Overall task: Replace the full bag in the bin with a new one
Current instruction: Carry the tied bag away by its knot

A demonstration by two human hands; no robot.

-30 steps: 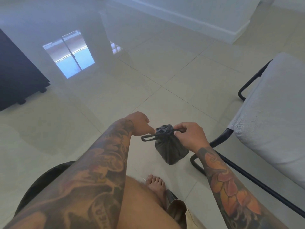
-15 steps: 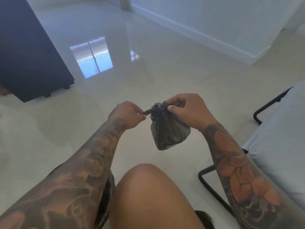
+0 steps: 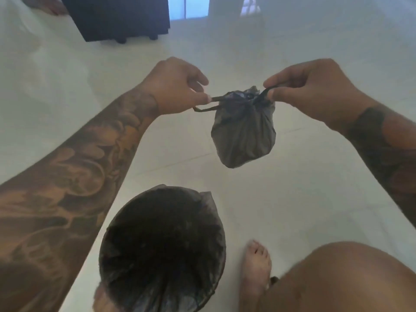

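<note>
Two hands are working the same small dark bag [image 3: 244, 131], which is hanging in the air between them, above the floor and just beyond the bin [image 3: 162, 251]. Our left hand [image 3: 173, 86] is pinching the loop of the drawstring [image 3: 208, 104] between thumb and fingertips and drawing it out sideways; our right hand [image 3: 313, 88] is pinching the gathered neck and the other end of the cord. By our reckoning we are cinching the full bag closed. To do it well we are pulling the two ends evenly apart and level, keeping the neck bunched tight so nothing is spilling, and letting the weight hang straight down. The bin is standing on the floor near our bare foot [image 3: 256, 264], and a dark liner [image 3: 208, 200] is already showing over its rim. We are standing on pale glossy tile [image 3: 315, 199] that is reflecting a window. A dark cabinet [image 3: 117, 16] on small feet is sitting at the far end.
</note>
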